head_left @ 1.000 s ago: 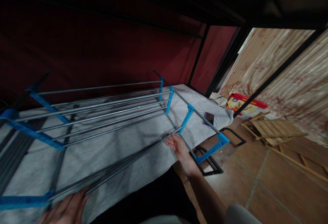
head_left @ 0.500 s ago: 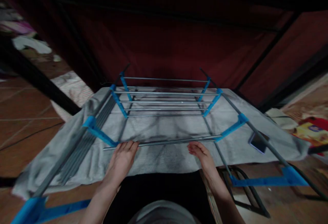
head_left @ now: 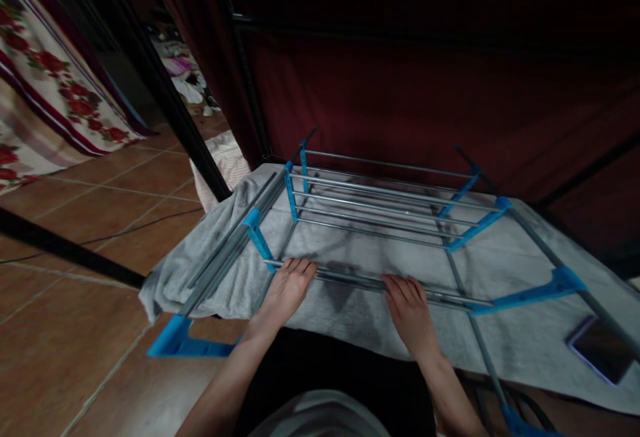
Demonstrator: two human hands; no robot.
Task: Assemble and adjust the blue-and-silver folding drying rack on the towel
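A rack frame of grey metal tubes and blue plastic brackets lies on a grey blanket. My left hand is closed over the metal rod near its left end, beside a blue bracket. My right hand curls over the same rod farther right, fingertips on top. This rod runs close along another tube between the left bracket and the right blue bracket; its right end lies over that bracket. Whether either end is seated in a bracket I cannot tell.
Several loose grey tubes lie on the blanket at the left. A phone rests at the right. Beyond the rack hangs a dark red curtain. A black post and a floral cloth stand left, over a tiled floor.
The view has swung to the left. My right hand has come from pinched fingers beside the tube to lying over the rod. The rod's right end now reaches over the right bracket.
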